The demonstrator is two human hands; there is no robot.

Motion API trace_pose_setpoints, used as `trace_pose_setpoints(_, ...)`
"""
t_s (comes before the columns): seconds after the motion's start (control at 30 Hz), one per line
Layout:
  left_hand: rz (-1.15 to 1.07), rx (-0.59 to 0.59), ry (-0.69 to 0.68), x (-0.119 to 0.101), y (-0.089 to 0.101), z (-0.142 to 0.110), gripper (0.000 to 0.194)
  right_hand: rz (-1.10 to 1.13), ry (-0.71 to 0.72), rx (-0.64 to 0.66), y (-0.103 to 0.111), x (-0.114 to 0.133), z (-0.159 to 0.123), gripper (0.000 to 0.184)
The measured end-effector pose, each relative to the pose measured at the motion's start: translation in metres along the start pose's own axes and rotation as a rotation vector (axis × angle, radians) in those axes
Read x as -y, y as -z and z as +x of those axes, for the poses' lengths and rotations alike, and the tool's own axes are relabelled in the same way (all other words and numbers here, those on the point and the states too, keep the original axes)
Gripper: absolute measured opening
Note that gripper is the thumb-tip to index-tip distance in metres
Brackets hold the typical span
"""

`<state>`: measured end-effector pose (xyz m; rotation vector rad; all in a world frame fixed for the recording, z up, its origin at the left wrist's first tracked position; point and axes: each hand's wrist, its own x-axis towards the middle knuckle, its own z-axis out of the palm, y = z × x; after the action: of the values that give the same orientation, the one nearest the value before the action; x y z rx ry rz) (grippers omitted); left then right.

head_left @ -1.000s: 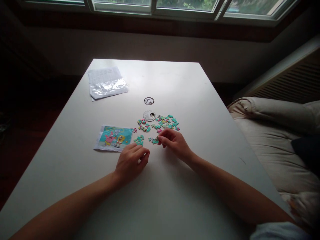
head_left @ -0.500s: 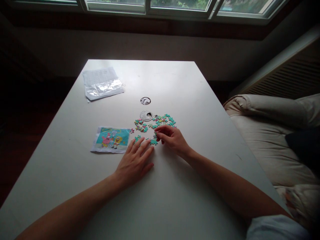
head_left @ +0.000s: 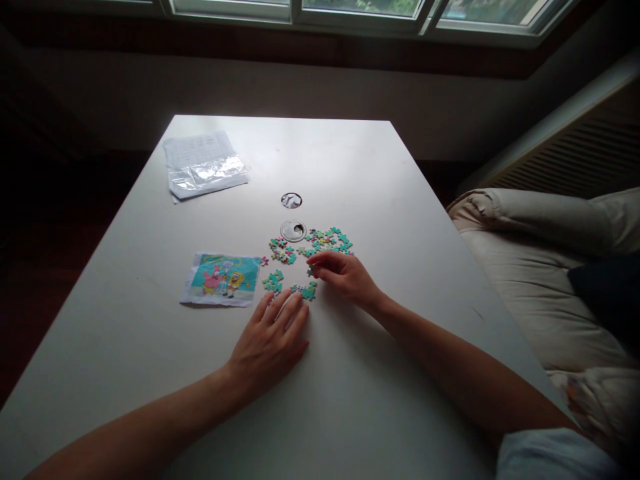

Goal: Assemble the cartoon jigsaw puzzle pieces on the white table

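My right hand [head_left: 345, 277] is nearly closed, thumb and fingertips pinched together on a small puzzle piece [head_left: 311, 271], well to the right of the picture sheet [head_left: 221, 280], my marker here on the white table [head_left: 380, 380]. And here's my left hand [head_left: 270, 337], palm down and open, fingers a little spread, gripping nothing! It's nearer me than the sheet and off to its right, fingertips right at the near side of the lower puzzle cluster [head_left: 305, 291]. Just right of the sheet sits a teal puzzle cluster [head_left: 273, 281], and beyond that, farther right of the sheet, the loose puzzle pieces [head_left: 330, 240] spread out, teal with bits of pink and yellow. Past the sheet and to its right, there's the round metal-rimmed insert [head_left: 293, 231], with a round opening [head_left: 291, 200] farther out. Straight beyond the sheet lie papers under shiny clear plastic [head_left: 207, 170].
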<state>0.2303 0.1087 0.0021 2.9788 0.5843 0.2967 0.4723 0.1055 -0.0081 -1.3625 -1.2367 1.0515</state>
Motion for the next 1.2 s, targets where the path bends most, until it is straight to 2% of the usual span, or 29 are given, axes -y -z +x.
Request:
trace_pose_setpoints(0.13,-0.022,0.015,-0.018,0.0,-0.001,0.001,0.049,-0.072,-0.001,0.071,0.001,0.005,0.004,0.018)
trace_pose_setpoints(0.27,-0.06,0.042,-0.061,0.002,-0.002,0.003,0.049,-0.266,0.04,0.116,-0.001,0.014,0.008,0.014)
trace_pose_setpoints(0.53,-0.116,0.102,-0.102,0.004,-0.006,0.005,0.054,-0.442,0.142,0.241,-0.016,0.019,0.026,0.015)
trace_pose_setpoints(0.73,-0.114,0.116,-0.105,0.004,-0.006,0.005,0.056,-0.532,0.217,0.279,-0.021,0.017,0.034,0.015)
trace_pose_setpoints(1.2,-0.124,0.076,-0.113,0.003,-0.007,0.004,0.053,-0.692,0.376,0.309,-0.018,0.009,0.034,0.006)
